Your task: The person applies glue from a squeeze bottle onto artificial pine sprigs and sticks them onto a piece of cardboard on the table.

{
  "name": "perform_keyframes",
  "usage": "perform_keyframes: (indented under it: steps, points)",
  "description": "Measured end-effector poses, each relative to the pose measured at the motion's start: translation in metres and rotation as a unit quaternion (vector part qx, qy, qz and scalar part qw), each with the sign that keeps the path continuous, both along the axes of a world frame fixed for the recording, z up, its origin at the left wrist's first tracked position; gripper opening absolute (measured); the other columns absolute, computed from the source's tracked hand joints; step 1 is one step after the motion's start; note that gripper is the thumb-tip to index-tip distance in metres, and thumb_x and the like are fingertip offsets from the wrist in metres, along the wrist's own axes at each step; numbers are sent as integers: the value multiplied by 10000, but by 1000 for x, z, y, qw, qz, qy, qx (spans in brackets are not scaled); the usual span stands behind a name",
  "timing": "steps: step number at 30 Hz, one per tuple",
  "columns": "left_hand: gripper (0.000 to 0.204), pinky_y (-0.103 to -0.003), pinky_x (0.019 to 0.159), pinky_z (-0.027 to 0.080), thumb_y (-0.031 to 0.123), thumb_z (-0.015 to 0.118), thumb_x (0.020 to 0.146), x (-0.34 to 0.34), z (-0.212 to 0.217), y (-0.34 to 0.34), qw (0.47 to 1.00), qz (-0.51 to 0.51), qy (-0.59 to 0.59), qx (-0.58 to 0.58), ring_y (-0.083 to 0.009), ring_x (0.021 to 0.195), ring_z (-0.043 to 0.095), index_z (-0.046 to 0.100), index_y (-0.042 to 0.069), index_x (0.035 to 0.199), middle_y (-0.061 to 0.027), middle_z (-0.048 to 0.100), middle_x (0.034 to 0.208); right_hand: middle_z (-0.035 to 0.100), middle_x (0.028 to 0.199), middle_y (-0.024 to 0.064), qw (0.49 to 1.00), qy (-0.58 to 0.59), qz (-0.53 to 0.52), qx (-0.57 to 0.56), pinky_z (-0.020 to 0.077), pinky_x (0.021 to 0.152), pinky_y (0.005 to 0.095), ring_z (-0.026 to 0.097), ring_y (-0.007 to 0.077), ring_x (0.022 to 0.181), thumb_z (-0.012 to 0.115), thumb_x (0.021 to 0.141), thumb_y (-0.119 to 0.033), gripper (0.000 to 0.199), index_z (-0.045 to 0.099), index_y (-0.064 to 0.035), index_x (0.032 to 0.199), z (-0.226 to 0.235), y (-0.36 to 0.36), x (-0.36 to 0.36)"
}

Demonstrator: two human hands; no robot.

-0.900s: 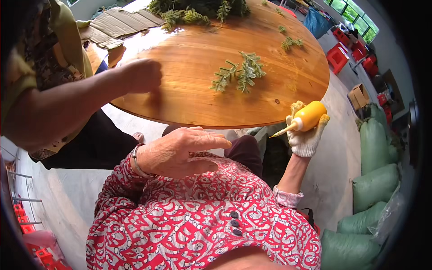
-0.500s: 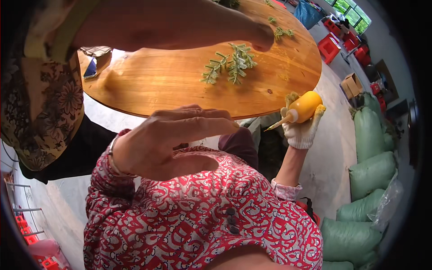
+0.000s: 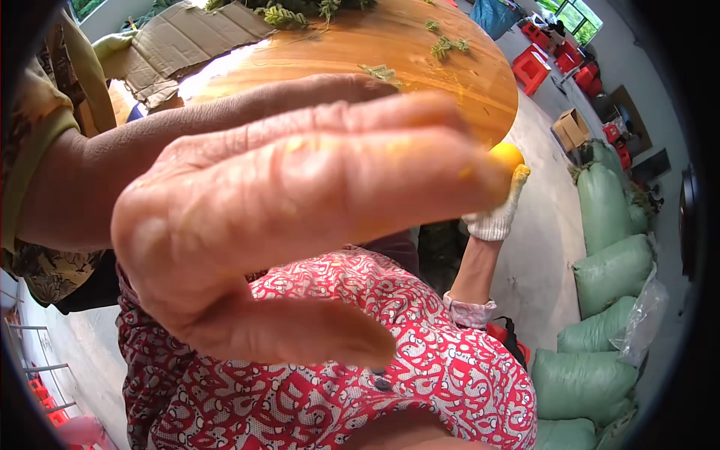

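My left hand is raised close to the camera, large and a little blurred. Its fingers are stretched out, the thumb held apart below them, and nothing lies between. Yellow smears show on the fingers. At the right, my right hand wears a white knitted glove with yellow at the fingertips. It holds a yellow squeeze bottle, mostly hidden behind my left fingers; the bottle's nozzle is out of sight. Beyond my left hand, a co-worker's bare forearm reaches in from the left over the wooden table.
Green sprigs and a larger bunch of greenery lie on the table. Flattened cardboard is at its far left. Stuffed green sacks line the right wall. Red stools and a cardboard box stand beyond.
My left hand has risen toward the camera and now covers much of the bottle and table. The co-worker's arm sits lower in view. The view has shifted, showing more cardboard and greenery.
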State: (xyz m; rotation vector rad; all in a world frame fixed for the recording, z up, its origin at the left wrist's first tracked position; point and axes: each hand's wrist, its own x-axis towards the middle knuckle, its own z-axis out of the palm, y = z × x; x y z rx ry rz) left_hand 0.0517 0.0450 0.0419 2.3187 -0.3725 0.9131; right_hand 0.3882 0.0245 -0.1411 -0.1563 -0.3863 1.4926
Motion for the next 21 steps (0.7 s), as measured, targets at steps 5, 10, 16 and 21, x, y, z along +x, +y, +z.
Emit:
perform_keyframes:
  steps: [5, 10, 16, 21]
  points:
    - [601, -485, 910, 453, 295, 643, 861, 31, -24, -22, 1000, 11, -8, -27, -352, 1081, 526, 407, -69, 1277, -284, 497, 1222, 487, 1220, 181, 1000, -3, -3, 1, 493, 816, 536, 487, 377, 1105, 671, 797, -455, 624, 460, -76, 1246, -17, 9, -10]
    - [606, -475, 906, 454, 289, 643, 858, 18, -26, -6, 998, 33, -18, -44, -348, 1085, 528, 398, -62, 1287, -279, 499, 1225, 486, 1215, 178, 998, 10, 59, 0, 496, 811, 534, 492, 373, 1091, 689, 785, -450, 654, 443, -72, 1259, -19, 18, -23]
    - [612, -462, 901, 455, 281, 642, 855, -24, -6, 19, 997, 77, -17, -15, -342, 1089, 529, 388, -55, 1299, -273, 501, 1228, 489, 1156, 155, 999, -6, 48, -6, 518, 752, 515, 482, 346, 1096, 687, 786, -461, 677, 425, -68, 1272, -2, 23, -46]
    - [618, -451, 896, 456, 274, 642, 852, -64, -2, 37, 994, 106, -34, 1, -338, 1093, 531, 379, -48, 1309, -269, 503, 1230, 487, 1154, 154, 1000, -9, 0, -8, 512, 732, 498, 487, 329, 1072, 676, 793, -472, 670, 432, -46, 1250, 1, 30, -64]
